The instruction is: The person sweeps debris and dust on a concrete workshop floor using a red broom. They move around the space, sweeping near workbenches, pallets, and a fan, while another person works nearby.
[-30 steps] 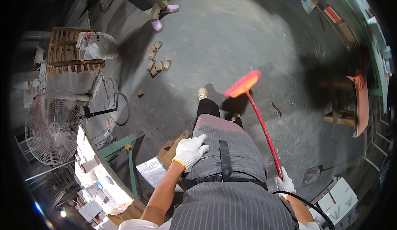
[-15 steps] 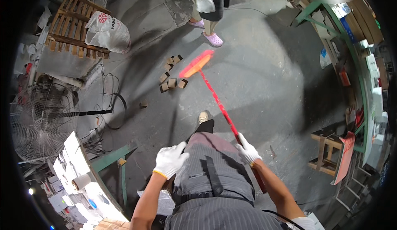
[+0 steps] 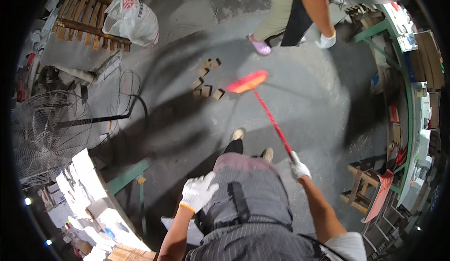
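My right hand, in a white knitted glove, is closed around the red handle of a broom. The broom head, orange with red-pink bristles and a little blurred, is out ahead of me over the grey floor. Just left of it lie several small brown blocks in a loose curved group. My left hand, gloved in white too, hangs beside the front of my striped apron. Its fingers are loosely apart and hold nothing.
Another person in pink clogs stands beyond the broom. A wooden pallet with a white sack is far left; a wire-caged fan stands nearer. Green-framed workbenches line the right, beside a wooden stool.
My right hand and the broom have shifted right, the broom head now farther from the blocks. The other person has come nearer and moved right. My left hand stays by the apron.
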Action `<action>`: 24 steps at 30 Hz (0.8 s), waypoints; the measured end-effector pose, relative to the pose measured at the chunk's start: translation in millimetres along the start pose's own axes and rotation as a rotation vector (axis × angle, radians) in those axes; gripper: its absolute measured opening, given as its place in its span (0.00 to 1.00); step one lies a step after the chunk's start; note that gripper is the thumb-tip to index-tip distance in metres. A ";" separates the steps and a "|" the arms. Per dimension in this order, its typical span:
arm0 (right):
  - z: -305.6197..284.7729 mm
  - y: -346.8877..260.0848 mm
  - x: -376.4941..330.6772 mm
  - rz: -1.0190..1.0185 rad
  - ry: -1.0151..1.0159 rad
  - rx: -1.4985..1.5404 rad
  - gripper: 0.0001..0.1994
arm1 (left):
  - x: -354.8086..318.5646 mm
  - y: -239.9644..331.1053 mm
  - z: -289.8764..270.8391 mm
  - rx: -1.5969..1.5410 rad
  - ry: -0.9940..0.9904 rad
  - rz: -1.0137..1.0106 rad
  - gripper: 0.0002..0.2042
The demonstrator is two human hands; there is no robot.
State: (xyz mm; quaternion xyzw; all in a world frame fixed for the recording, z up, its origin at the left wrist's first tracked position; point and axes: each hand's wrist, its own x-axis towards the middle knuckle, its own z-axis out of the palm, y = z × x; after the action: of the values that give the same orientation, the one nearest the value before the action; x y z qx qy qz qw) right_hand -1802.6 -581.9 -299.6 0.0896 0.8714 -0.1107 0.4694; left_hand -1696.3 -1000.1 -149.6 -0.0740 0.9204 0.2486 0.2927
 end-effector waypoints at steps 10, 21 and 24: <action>-48.2 34.4 -143.6 0.311 -0.130 0.658 0.32 | 31.3 -12.1 -34.6 -0.035 0.077 -0.147 0.20; -141.3 -197.2 119.9 -0.722 0.104 0.057 0.28 | 123.4 45.8 -83.2 -0.159 0.002 -0.190 0.20; -171.4 -317.3 177.2 -0.665 -0.131 -0.079 0.28 | 156.3 69.3 -118.6 -0.174 -0.143 -0.346 0.19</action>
State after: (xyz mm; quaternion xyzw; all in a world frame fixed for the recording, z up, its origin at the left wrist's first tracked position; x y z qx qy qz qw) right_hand -2118.2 -829.6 -321.9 -0.2248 0.8246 -0.2294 0.4657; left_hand -1903.1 -998.1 -127.2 -0.2379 0.8460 0.2777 0.3882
